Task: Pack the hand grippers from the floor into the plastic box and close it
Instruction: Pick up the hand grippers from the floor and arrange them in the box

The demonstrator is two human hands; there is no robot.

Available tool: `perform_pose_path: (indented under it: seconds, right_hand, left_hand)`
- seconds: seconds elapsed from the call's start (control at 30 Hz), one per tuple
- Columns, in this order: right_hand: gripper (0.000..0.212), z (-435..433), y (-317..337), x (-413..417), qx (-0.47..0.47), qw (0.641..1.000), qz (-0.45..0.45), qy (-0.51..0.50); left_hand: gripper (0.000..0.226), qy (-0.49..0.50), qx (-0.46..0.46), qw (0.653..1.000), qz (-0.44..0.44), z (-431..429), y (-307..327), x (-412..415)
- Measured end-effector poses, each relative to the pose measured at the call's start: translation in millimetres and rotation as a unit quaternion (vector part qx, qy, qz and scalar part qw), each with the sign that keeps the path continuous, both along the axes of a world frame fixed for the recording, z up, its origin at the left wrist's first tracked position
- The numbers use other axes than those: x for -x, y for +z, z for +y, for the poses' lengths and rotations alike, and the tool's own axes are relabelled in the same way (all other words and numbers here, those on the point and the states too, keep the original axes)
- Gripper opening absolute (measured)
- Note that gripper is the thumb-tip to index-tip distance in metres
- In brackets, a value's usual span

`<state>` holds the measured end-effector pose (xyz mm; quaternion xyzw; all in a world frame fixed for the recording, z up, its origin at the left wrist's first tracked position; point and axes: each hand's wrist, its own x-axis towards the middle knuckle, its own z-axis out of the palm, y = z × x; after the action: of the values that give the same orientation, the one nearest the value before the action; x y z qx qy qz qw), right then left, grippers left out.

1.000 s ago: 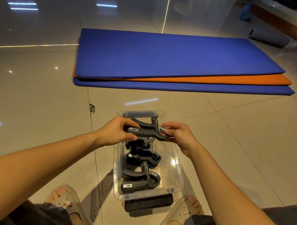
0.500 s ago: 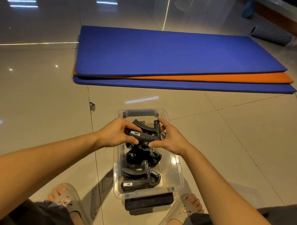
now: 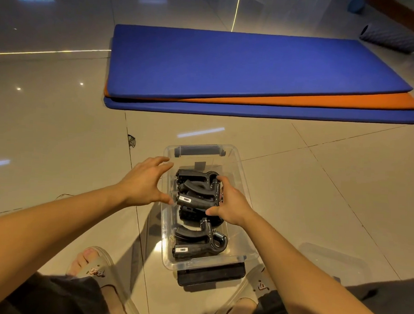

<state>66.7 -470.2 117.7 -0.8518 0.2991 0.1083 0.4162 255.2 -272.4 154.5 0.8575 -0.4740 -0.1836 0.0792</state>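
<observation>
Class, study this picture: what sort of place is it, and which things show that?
Probably a home gym or exercise room: stacked blue and orange exercise mats on a glossy tiled floor, a ribbed roller at the far right, and hand grippers in a clear plastic box.

Holding both bare forearms stretched forward and inward from the lower corners of the view, wrists near each other. Spreading the left hand (image 3: 145,185) wide, palm down, fingers (image 3: 158,160) straight and fanned apart, thumb pointing toward the right hand. Curling the right hand (image 3: 232,205) palm down over the right end of the top hand gripper (image 3: 194,200), hooking the index finger over its far side and pressing the thumb in at its near side, pinching it between them. Bending the right wrist slightly inward; holding the left wrist straight, in line with its forearm.
</observation>
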Motion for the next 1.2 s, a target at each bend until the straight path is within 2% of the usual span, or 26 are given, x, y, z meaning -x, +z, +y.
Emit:
perform_pose_path:
  seconds: [0.13, 0.23, 0.4, 0.63, 0.8, 0.97, 1.2]
  right_hand:
    - [0.108, 5.3, -18.2, 1.9, 0.030, 0.999, 0.033, -0.001]
    - [0.105, 7.0, -25.5, 0.1, 0.058, 0.998, 0.035, 0.012]
    - [0.103, 9.1, -32.1, -3.0, 0.083, 0.995, 0.037, 0.031]
    - [0.082, 8.2, -38.6, -2.7, 0.123, 0.990, 0.045, 0.051]
    - [0.082, 7.7, -38.0, -2.3, 0.130, 0.987, 0.061, 0.072]
    - [0.091, 9.6, -36.4, -2.9, 0.129, 0.985, 0.086, 0.075]
    - [0.080, 9.1, -34.8, -2.2, 0.126, 0.985, 0.089, 0.071]
  left_hand:
    - [0.138, -0.033, -0.045, 0.998, 0.029, 5.9, -11.5, -2.4]
    - [0.146, -0.049, -0.066, 0.996, 0.046, 6.7, -13.8, -4.6]
    - [0.145, -0.051, -0.050, 0.996, 0.059, 6.3, -14.5, -2.9]
    - [0.146, -0.047, -0.041, 0.996, 0.069, 5.7, -12.9, -1.5]
    - [0.146, -0.044, -0.037, 0.996, 0.074, 5.6, -11.5, -1.3]
    - [0.145, -0.042, -0.039, 0.996, 0.073, 5.7, -8.9, -0.1]
    - [0.143, -0.041, -0.047, 0.995, 0.073, 4.9, -5.4, 1.0]
